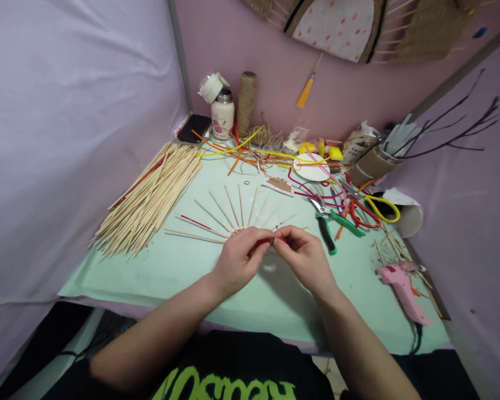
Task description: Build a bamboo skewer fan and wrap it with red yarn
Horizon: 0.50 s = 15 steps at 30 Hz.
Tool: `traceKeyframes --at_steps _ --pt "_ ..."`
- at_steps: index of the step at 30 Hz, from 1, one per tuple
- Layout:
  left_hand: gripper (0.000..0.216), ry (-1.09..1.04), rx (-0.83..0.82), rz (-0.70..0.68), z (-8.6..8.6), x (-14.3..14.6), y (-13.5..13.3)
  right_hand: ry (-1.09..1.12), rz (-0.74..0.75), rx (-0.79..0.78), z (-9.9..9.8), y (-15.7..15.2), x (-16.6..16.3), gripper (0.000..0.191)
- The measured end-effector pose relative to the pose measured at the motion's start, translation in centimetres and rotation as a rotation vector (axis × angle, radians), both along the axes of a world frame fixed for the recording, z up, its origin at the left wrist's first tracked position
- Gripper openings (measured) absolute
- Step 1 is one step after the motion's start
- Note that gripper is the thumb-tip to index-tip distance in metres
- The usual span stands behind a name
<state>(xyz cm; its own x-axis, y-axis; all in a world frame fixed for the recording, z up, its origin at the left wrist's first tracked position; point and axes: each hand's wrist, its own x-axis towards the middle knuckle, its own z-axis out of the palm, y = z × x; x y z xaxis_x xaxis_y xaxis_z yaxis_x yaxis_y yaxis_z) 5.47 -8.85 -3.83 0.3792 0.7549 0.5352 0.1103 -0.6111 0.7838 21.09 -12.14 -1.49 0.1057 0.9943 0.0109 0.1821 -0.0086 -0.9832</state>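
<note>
A slim red piece (261, 243) runs between my two hands, mostly covered by fingers, so I cannot tell its exact kind. My left hand (240, 256) is closed on it in a pinch, and my right hand (306, 256) pinches its other end close by. Just beyond my fingers, thin wooden sticks (219, 211) fan out over the table from a base that my hands partly hide. One stick in the fan has a red stretch (195, 223) along it.
A big pile of wooden sticks (145, 197) lies left. Pruning shears (327, 225), yellow-handled scissors (379, 205) and a pink glue gun (404, 289) lie right. Bent orange and yellow stems (237, 147), a bottle (223, 118), twine (246, 103) and a cardboard tube with branches (369, 165) line the back.
</note>
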Motion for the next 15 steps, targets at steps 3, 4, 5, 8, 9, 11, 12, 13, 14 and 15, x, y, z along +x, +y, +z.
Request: traceKeyframes --at_steps 3,4,5,8,9,11,12,13,14,15 --pt "0.017 0.013 -0.030 0.019 -0.10 0.00 -0.02 -0.037 0.002 0.030 -0.32 -0.10 -0.17 0.012" --pt "0.018 0.017 -0.044 0.024 -0.16 0.00 -0.03 -0.048 0.004 0.035 -0.42 -0.11 -0.20 0.012" --pt "0.018 0.020 -0.064 0.026 -0.22 0.00 -0.03 -0.053 0.009 0.036 -0.51 -0.11 -0.22 0.012" --pt "0.020 0.021 -0.157 0.022 -0.44 0.01 0.01 -0.048 0.022 0.036 -0.65 -0.06 -0.18 0.012" --pt "0.020 0.015 -0.196 0.013 -0.50 0.01 0.03 -0.043 0.024 0.035 -0.65 -0.04 -0.16 0.012" --pt "0.021 -0.009 -0.278 -0.020 -0.55 0.00 0.07 -0.040 0.027 0.036 -0.58 -0.01 -0.11 0.012" --pt "0.021 -0.026 -0.318 -0.041 -0.52 -0.01 0.08 -0.041 0.029 0.036 -0.54 0.01 -0.08 0.012" --pt "0.020 -0.044 -0.360 -0.063 -0.46 -0.01 0.09 -0.042 0.032 0.034 -0.52 0.01 -0.05 0.012" --pt "0.019 -0.066 -0.408 -0.080 -0.36 -0.01 0.10 -0.044 0.037 0.030 -0.53 0.01 -0.02 0.012" --pt "0.017 -0.089 -0.464 -0.092 -0.23 0.02 0.12 -0.052 0.039 0.029 -0.58 0.01 0.02 0.012"
